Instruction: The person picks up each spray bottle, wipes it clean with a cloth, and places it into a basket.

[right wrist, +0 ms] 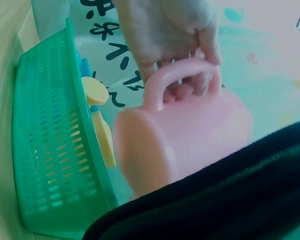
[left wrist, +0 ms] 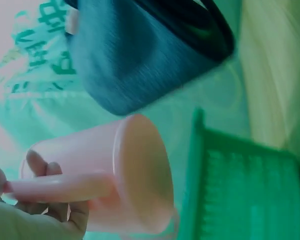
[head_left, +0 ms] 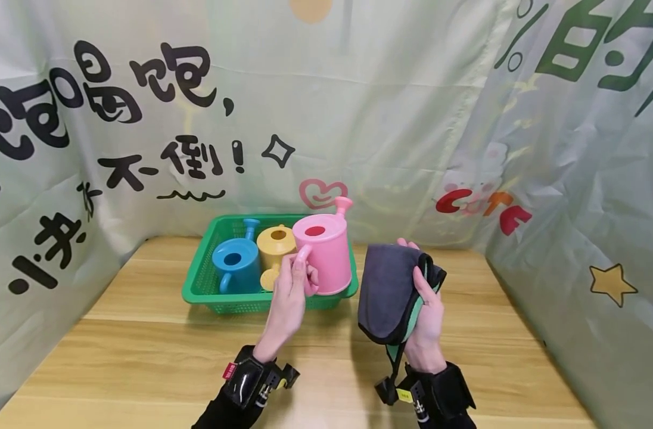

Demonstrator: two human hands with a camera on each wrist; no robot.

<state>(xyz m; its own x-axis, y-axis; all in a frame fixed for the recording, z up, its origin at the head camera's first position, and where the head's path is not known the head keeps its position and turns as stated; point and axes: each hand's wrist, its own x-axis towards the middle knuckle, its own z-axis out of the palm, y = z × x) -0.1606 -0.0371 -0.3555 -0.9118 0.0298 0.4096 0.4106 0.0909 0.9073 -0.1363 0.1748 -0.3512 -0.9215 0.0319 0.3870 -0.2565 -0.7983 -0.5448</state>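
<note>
Your left hand (head_left: 289, 298) grips the pink watering can (head_left: 326, 253) by its handle, lifted over the green basket (head_left: 198, 286) | your right hand (head_left: 428, 316) clutches the dark cloth (head_left: 385, 286) just beside it | wiping not yet begun; cloth and can apart.

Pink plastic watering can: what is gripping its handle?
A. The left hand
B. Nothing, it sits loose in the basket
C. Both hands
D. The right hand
A. The left hand curls round the handle of the pink plastic watering can, while the right hand holds a dark grey folded cloth.
</note>
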